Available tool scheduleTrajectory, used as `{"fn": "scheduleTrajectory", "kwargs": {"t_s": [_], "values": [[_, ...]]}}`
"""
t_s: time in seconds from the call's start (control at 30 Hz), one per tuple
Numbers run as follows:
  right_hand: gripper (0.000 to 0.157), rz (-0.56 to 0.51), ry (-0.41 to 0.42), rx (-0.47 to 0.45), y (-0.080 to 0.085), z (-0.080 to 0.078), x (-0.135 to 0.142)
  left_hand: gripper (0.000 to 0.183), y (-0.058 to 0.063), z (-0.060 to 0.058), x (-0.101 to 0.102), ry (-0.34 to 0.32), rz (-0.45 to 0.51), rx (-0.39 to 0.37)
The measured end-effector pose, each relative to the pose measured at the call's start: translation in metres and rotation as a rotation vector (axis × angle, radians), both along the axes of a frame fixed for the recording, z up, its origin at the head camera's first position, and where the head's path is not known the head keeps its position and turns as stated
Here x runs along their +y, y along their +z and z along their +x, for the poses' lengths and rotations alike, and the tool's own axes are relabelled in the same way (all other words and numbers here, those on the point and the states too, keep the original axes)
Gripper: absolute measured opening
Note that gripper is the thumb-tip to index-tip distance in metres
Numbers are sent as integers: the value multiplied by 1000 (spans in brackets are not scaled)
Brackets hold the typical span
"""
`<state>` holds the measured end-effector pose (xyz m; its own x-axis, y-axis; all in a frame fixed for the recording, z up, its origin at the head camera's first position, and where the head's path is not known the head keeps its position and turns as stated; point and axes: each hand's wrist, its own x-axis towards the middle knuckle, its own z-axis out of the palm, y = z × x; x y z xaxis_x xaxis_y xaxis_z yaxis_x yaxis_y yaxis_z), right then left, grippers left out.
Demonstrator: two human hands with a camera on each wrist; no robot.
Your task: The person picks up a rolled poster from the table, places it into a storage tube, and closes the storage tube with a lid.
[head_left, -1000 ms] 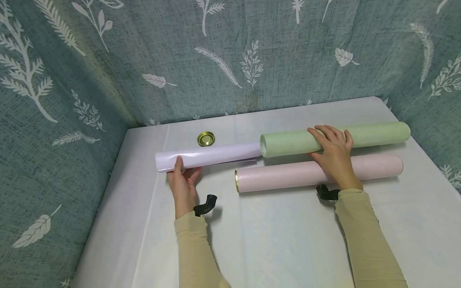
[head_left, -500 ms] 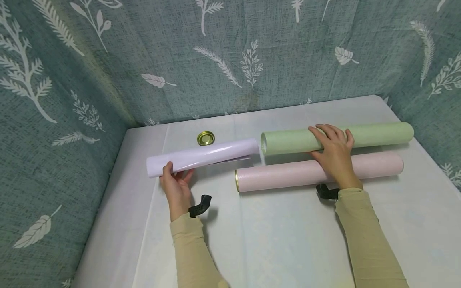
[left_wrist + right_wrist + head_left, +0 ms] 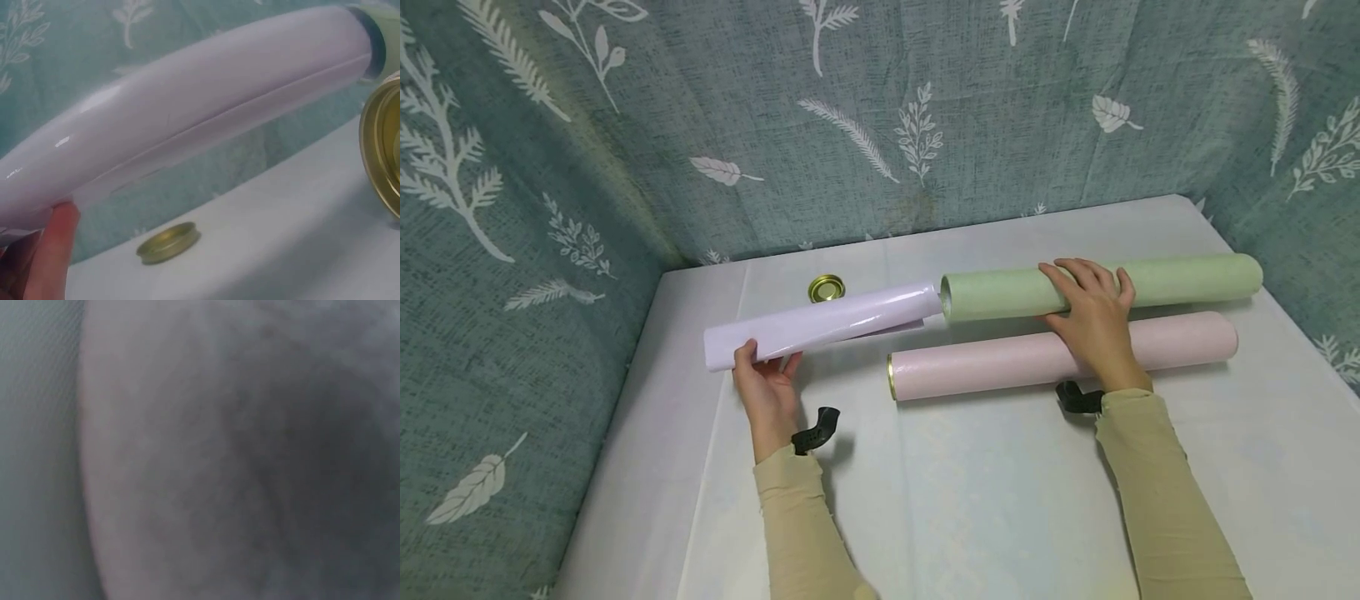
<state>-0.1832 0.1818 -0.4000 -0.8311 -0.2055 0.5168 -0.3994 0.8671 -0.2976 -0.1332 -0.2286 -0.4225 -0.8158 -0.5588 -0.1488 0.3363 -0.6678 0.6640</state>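
A roll of glossy pale lilac paper (image 3: 827,323) is held off the table near its left end by my left hand (image 3: 766,400), thumb in front and fingers beneath. Its right end is right at the open mouth of a light green cardboard tube (image 3: 1187,279); whether they touch I cannot tell. A loose flap hangs under the roll (image 3: 206,100). My right hand (image 3: 1097,321) grips the green tube from above, thumb on the near side. Below that wrist lies a pink tube (image 3: 985,367) with a gold-rimmed left end. The right wrist view is a blurred close-up of a pinkish surface.
A round gold lid (image 3: 827,288) lies on the white table (image 3: 985,500) behind the paper roll, also visible in the left wrist view as a gold lid (image 3: 167,242). A patterned green curtain (image 3: 880,125) hangs along the back and sides of the table.
The paper roll has moved left, out of the green tube's mouth, and its right end has risen slightly. My right hand has stayed on the tube, which shifted a little right.
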Motion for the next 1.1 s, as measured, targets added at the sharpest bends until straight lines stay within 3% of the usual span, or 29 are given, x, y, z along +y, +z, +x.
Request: {"fn": "scheduleTrajectory", "kwargs": {"t_s": [0.53, 0.73, 1.0, 1.1], "values": [[74, 7, 48, 12, 0, -1, 2, 29, -4, -1, 5, -68, -15, 10], [74, -3, 67, 38, 0, -1, 2, 42, -4, 1, 6, -103, -13, 9], [73, -5, 72, 54, 0, -2, 3, 46, -4, -4, 9, -242, 84, 92], [73, -5, 71, 56, 0, -2, 3, 44, -5, -3, 10, -306, 110, 159]]}}
